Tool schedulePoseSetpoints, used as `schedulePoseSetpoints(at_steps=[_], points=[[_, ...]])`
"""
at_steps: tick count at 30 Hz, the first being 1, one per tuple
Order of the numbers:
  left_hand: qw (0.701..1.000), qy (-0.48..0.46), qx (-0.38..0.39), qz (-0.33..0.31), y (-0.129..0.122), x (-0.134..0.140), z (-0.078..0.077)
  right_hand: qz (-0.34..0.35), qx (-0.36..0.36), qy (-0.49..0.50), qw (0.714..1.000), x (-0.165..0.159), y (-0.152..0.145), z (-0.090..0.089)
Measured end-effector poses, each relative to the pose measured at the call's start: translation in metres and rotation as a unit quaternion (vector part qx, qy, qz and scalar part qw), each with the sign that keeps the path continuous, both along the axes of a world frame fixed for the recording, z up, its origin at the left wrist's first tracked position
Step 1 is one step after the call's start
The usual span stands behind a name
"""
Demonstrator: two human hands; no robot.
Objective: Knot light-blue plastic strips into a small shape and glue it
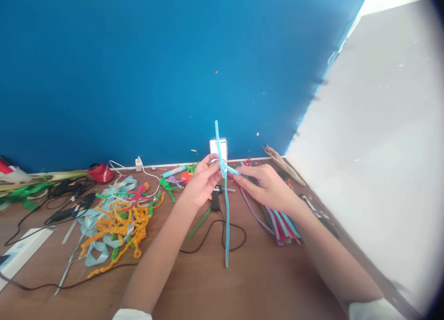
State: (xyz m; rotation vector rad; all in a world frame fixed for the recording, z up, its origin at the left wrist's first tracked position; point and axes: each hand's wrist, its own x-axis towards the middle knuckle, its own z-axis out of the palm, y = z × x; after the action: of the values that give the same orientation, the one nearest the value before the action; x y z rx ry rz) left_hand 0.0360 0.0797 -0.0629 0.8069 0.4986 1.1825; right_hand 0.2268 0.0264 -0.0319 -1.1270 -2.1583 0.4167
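My left hand [205, 179] pinches light blue pipe cleaners [227, 223] where they cross, above the middle of the table. One length stands up past my fingers, and another hangs down toward the tabletop. A shorter blue piece slants off to the right, its end pinched between the thumb and fingers of my right hand [262, 185]. Whether this is one bent stem or two, I cannot tell. Behind the crossing, a phone [214, 146] with a lit screen leans upright near the wall. Below my hands lies a black glue gun [215, 200].
Orange twisted pipe cleaners [120, 223] and pale blue ribbon [97, 255] are heaped at left. A bundle of coloured pipe cleaners [282, 225] lies under my right forearm. A white power strip [26, 255] sits far left. Black cord [204, 248] loops across the brown table [239, 292].
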Motion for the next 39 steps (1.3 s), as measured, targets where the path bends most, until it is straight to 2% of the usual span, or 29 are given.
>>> schedulePoseSetpoints(at_steps=[10,17,22,28,35,39], points=[[0.999,0.047,0.017,0.014,-0.003,0.004,0.001,-0.013,0.003,0.011,1.000,0.001,0.000,0.001],[0.993,0.100,0.063,-0.002,-0.006,0.006,-0.001,-0.018,0.017,0.016,1.000,0.002,0.001,0.002],[0.980,0.170,0.094,0.044,-0.003,0.007,-0.009,-0.021,0.031,0.021,0.999,0.003,0.002,0.001],[0.962,0.218,0.138,0.085,-0.003,0.007,-0.007,-0.024,0.033,0.043,0.998,0.002,0.004,-0.001],[0.945,0.252,0.200,0.066,-0.006,0.010,-0.010,-0.009,0.036,0.093,0.995,0.001,0.004,-0.002],[0.946,0.249,0.198,0.070,-0.007,0.011,-0.010,-0.017,0.032,0.100,0.994,0.002,0.004,-0.003]])
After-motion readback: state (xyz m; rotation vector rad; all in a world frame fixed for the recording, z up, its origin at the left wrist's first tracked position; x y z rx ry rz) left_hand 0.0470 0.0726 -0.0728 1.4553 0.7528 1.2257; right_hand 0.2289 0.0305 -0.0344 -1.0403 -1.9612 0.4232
